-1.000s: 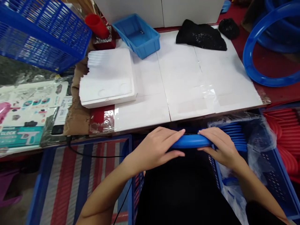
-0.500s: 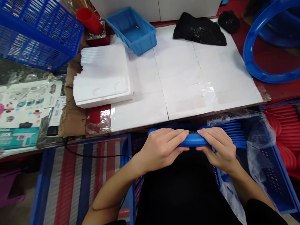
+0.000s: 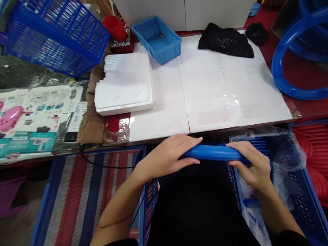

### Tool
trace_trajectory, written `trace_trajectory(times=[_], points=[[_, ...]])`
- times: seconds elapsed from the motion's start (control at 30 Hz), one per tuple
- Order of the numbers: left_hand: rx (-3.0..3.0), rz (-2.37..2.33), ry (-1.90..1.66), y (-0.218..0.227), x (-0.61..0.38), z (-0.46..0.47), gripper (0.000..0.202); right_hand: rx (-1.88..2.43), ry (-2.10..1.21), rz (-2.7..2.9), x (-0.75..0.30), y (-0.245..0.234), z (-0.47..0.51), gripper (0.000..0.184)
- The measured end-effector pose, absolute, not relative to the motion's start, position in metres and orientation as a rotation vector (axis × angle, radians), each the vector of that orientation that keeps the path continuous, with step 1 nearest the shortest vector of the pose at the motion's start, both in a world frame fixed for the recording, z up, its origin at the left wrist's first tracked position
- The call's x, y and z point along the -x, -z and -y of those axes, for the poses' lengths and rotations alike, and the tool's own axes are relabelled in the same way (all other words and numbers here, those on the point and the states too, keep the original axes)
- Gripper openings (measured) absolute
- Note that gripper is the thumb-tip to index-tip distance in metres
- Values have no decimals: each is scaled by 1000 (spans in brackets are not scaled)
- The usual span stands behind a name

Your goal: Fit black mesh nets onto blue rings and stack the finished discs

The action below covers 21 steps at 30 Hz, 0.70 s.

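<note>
Just below the table's front edge, I hold a blue plastic ring (image 3: 212, 152), seen nearly edge-on, so much of its loop is hidden. My left hand (image 3: 170, 153) wraps round its left part, fingers over the top and thumb on the near side. On the right part, my right hand (image 3: 249, 160) pinches it between thumb and fingers. Under and beyond my right hand, several blue ribbed rings (image 3: 261, 147) lie in a blue crate (image 3: 304, 194) lined with clear plastic.
On the white-covered table (image 3: 207, 109) are a white foam block (image 3: 125, 85), a light-blue bin (image 3: 166, 51) and a black cloth bundle (image 3: 225, 41). A large blue ring (image 3: 278, 68) stands at right. A blue basket (image 3: 58, 37) is at upper left; a striped sheet (image 3: 87, 194) lies lower left.
My hands have moved apart along the blue ring, the right one further right, exposing more of its smooth side. The view has shifted slightly left.
</note>
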<state>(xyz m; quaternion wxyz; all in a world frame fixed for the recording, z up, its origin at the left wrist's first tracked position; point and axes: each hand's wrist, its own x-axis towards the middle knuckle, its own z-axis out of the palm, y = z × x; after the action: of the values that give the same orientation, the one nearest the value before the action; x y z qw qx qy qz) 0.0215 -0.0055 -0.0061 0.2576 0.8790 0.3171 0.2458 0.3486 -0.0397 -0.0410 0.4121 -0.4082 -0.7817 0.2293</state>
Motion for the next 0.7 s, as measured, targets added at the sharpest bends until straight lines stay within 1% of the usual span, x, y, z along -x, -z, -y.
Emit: trace_trajectory(times=[0.17, 0.27, 0.4, 0.47, 0.5, 0.6, 0.7], points=[[-2290, -864, -770, 8, -25, 11, 52, 1024, -574, 1948, -349, 43, 40, 56], [-2219, -877, -830, 5, -28, 15, 50, 1020, -544, 1962, -346, 38, 39, 56], [-2054, -830, -864, 12, -19, 12, 49, 967, -432, 2050, -352, 32, 35, 71], [-1962, -790, -916, 25, -8, 7, 47, 959, -409, 2064, -362, 35, 31, 73], [-1916, -765, -946, 33, -1, 4, 47, 967, -441, 2050, -368, 39, 28, 69], [-1821, -707, -964, 54, 21, -4, 49, 999, -577, 2007, -385, 56, 22, 51], [-1831, -808, -770, 53, 32, -7, 47, 1016, -537, 2045, -388, 65, 21, 41]])
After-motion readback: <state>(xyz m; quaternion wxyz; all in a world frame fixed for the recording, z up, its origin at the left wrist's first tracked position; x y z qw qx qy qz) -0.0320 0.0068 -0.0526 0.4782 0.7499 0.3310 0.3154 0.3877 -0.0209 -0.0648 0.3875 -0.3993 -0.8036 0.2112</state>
